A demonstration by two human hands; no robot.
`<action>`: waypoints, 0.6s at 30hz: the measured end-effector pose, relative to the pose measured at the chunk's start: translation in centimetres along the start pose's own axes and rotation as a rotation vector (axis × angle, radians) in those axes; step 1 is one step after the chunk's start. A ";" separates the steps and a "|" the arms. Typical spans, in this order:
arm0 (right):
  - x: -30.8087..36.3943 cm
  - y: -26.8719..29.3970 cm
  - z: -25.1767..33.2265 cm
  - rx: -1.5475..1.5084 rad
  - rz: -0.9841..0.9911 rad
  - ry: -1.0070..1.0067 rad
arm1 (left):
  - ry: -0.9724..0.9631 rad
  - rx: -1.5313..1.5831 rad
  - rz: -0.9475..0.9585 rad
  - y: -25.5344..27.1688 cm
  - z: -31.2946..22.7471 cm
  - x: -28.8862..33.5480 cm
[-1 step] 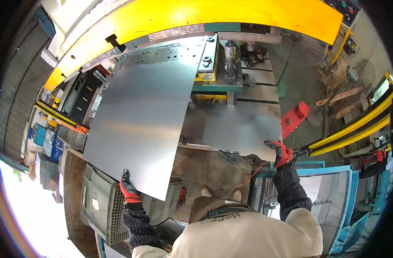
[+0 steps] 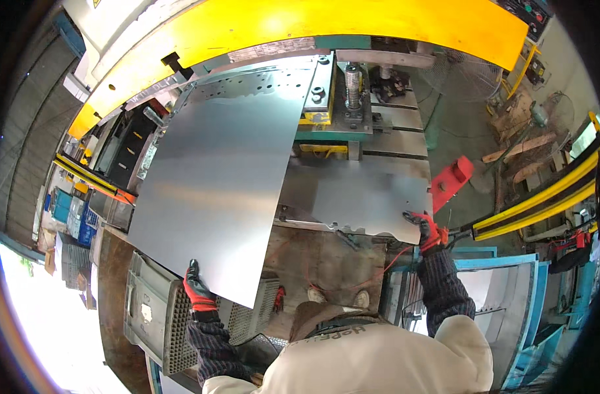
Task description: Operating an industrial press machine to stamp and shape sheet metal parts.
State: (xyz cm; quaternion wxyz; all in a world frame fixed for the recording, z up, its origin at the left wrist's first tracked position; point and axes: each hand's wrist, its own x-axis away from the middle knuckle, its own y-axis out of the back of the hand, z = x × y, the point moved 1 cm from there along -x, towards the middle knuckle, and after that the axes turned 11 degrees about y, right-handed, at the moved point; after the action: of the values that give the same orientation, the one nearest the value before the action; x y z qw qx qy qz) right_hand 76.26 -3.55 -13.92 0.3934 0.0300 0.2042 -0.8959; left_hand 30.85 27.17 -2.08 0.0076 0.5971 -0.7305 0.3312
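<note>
At near edges, large sheet in left hand, smaller sheet in right hand, open floor between.

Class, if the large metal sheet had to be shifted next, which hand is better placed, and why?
Left, most likely. The left hand grips the large metal sheet at its near edge, thumb on top; the right hand, away from it, holds the smaller metal piece.

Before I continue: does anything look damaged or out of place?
The smaller metal sheet at the right hand has a wavy near edge, while the large sheet has a straight one. Whether that's damage is unclear.
</note>
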 end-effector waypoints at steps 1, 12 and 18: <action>-1.3 1.0 -1.9 -0.003 0.004 -0.003 | -0.002 0.000 -0.005 -0.3 -0.1 0.0; -9.7 4.7 -3.8 1.129 -0.198 -0.333 | 0.086 0.015 0.027 -0.9 0.1 -0.7; -10.7 -1.8 1.5 1.060 -0.273 -0.157 | -0.004 -0.036 0.005 -0.1 0.2 -0.4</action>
State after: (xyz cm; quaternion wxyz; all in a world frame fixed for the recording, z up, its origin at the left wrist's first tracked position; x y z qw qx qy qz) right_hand 82.51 4.37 -9.59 0.2187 0.1304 -0.3026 -0.9185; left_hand 31.12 27.42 -2.31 0.0158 0.5956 -0.7380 0.3168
